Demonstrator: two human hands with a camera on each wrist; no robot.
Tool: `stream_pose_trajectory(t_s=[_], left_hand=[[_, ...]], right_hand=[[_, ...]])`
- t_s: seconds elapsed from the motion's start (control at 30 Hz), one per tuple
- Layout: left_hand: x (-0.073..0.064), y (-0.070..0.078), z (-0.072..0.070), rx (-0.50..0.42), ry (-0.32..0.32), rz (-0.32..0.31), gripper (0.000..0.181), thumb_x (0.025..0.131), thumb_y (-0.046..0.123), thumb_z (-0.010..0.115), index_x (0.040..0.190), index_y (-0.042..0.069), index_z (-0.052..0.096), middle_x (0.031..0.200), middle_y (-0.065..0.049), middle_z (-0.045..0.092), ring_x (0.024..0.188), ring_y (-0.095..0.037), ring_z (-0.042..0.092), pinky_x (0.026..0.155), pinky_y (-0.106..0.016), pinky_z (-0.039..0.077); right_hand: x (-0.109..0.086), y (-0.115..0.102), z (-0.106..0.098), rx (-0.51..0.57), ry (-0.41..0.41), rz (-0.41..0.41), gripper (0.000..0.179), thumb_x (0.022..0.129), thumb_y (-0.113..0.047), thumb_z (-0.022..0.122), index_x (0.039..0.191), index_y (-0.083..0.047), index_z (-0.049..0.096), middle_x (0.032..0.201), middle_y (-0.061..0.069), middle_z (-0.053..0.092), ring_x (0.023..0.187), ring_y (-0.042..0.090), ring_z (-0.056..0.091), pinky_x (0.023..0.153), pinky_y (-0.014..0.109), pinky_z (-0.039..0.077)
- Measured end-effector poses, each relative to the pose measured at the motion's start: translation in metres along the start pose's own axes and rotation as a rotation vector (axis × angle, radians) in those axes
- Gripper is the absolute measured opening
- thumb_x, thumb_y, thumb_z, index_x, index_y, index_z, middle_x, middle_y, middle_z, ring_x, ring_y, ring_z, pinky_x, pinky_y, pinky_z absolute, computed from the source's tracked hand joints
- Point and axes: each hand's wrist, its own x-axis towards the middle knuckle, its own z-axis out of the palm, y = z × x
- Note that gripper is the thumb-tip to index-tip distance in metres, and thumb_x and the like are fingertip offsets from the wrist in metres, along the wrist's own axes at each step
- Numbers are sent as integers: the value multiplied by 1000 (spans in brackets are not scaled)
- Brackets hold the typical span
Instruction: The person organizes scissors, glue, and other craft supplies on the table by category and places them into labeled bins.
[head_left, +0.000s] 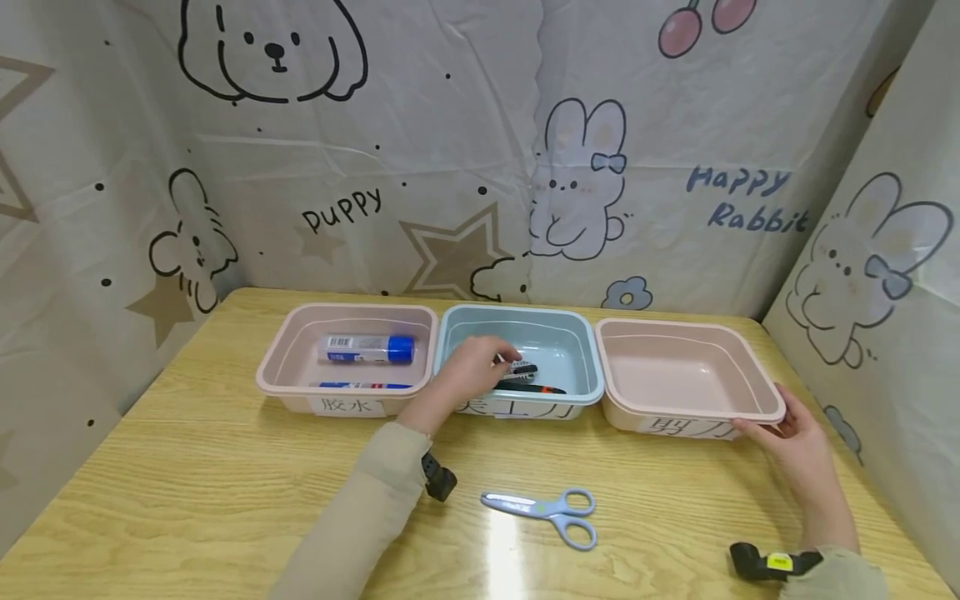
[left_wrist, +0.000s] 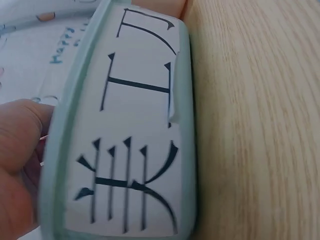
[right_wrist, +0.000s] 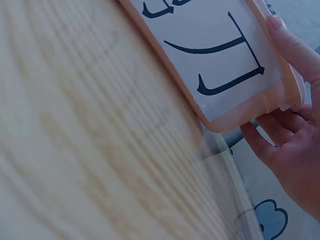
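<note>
My left hand reaches over the front rim of the light blue bin, fingers bent down inside. Right at its fingertips lies a small grey-and-black ridged object; I cannot tell whether the fingers grip it. In front of that is a black utility knife with an orange end. The left wrist view shows the hand behind the rim of the labelled front. My right hand holds the right front corner of the right pink bin, thumb on the rim, other fingers beneath.
The left pink bin holds a glue stick with a blue cap and another blue-and-white tube. Blue-handled scissors lie on the wooden table before the bins. Printed curtains surround the table's back and sides.
</note>
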Motion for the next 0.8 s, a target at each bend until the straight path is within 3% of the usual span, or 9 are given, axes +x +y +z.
stream_pose_trajectory(t_s=[0.2,0.43,0.8], left_hand=[[-13,10,-11,48,-7,77,18,89,12,57,104,13,68,100,0,65,88,-12,59,74,-25,49],[-29,22,-19,132,-41,166,18,88,15,59,104,14,68,103,0,65,99,-15,59,84,-28,49],[-51,29,-8,233,-7,400,17,83,13,65,99,14,70,93,2,65,87,-11,60,78,-23,49]], right_hand=[[0,0,1,-32,6,20,79,80,3,65,144,-3,19,116,-16,46,95,-12,48,75,1,40],[0,0,1,11,2,11,80,80,5,64,145,-2,18,116,-16,47,96,-12,49,76,1,40],[0,0,1,3,-10,-10,79,80,5,64,144,0,18,114,-17,47,95,-12,50,75,1,41]])
